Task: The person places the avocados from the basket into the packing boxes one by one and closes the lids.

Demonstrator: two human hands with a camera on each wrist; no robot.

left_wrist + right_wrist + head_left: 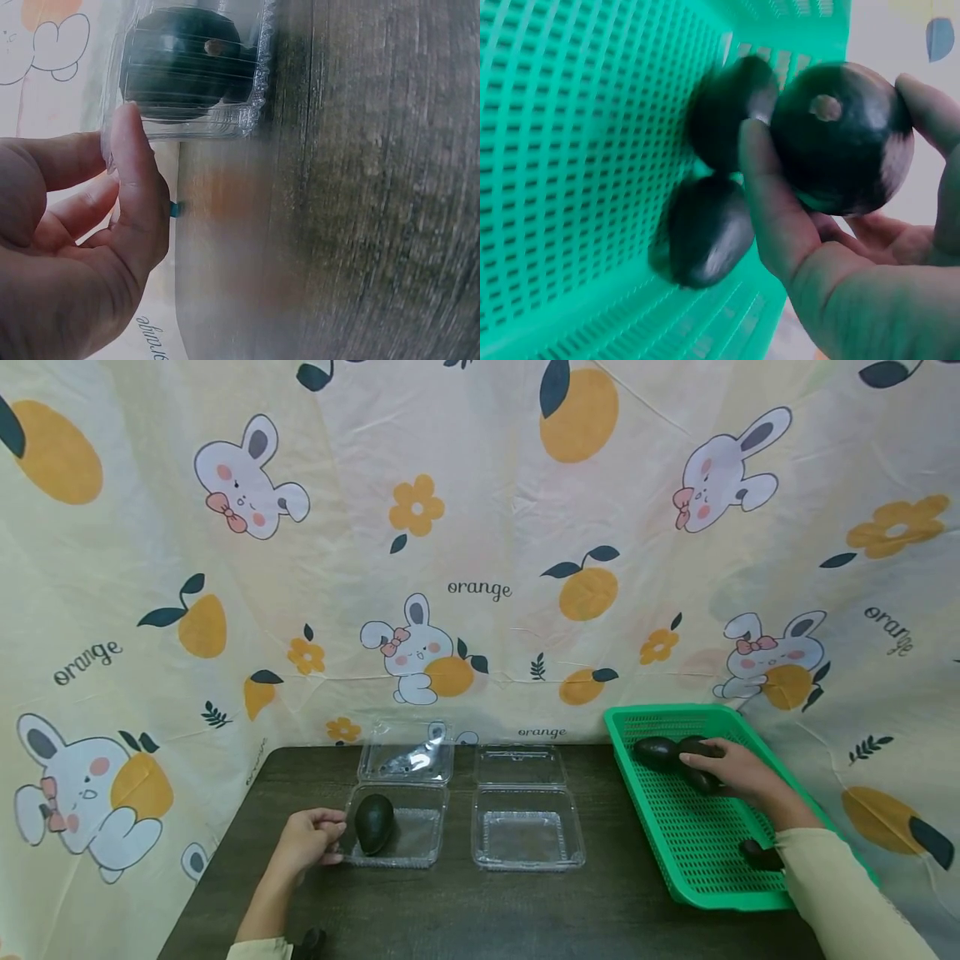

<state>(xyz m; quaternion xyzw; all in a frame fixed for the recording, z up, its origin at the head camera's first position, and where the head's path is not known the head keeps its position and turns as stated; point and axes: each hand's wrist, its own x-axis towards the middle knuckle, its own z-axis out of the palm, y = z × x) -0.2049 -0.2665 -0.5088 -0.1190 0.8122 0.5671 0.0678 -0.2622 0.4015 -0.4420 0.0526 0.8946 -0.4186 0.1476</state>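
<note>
My left hand [306, 843] pinches the left rim of a clear plastic clamshell box [422, 827], whose lid [405, 760] is folded back. One dark avocado [374, 824] lies on the left side inside that box; through its wall the avocado [180, 64] also shows in the left wrist view. Over at the green basket [660, 860], my right hand [738, 770] grips another avocado [840, 142] between thumb and fingers. Two more avocados, one nearer the end wall [735, 112] and one beside it [709, 232], lie in the basket close to the held one.
A second clear clamshell box [528, 831], lid back and nothing inside, stands between the first box and the basket. Behind the dark wooden table [420, 910] hangs a patterned cloth [495, 527]. The basket's raised rim surrounds the right hand's work.
</note>
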